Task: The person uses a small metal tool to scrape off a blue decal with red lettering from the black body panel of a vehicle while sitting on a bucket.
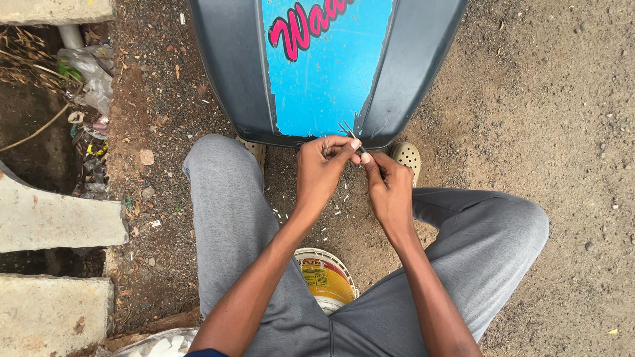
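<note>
Head view: left hand [324,168] and right hand [387,188] meet just below the rim of a dark grey panel [228,73] with a blue sticker [324,86]. Both pinch closed on thin wires [348,130], whose bare ends fork upward above the fingertips. A yellow bucket [325,277] sits between the knees. Loose strands could slip from so fine a pinch, or prick a fingertip [355,143].

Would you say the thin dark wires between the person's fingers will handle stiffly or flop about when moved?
The thin wires probably hold their shape: their free ends fork upward unsupported above the left hand. They look light, since fingertips of both hands, the right hand included, pinch them. Being so fine, they would likely bend easily.
</note>
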